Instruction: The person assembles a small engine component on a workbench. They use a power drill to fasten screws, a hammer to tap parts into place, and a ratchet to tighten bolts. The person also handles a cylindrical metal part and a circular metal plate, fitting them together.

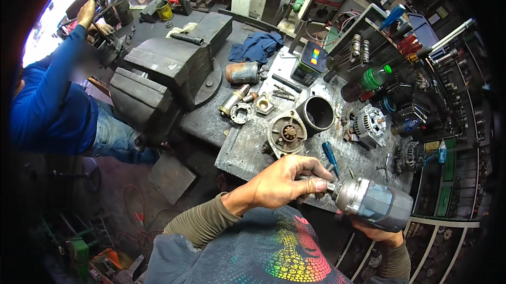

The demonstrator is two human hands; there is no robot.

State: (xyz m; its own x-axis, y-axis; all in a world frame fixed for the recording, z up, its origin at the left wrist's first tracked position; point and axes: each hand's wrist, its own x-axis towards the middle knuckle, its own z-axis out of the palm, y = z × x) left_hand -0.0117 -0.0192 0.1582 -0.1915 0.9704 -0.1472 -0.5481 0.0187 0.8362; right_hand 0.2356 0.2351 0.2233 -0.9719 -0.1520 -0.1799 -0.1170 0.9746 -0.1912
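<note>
Impact wrench [382, 207], nose in pinch of left fingers [318, 185], body atop grip of right fingers [373, 232]

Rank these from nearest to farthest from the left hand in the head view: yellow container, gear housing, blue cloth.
1. Gear housing: just beyond the left hand.
2. Blue cloth: farther back, right of the vise.
3. Yellow container: farthest, upper left.

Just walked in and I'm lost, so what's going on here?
One person holds a driver, right grip beneath it, left grip on a metal piece at its nose. Ahead on the bench sits an open housing with a gear inside. At left, by the vise, another person in blue stretches out an arm.
</note>
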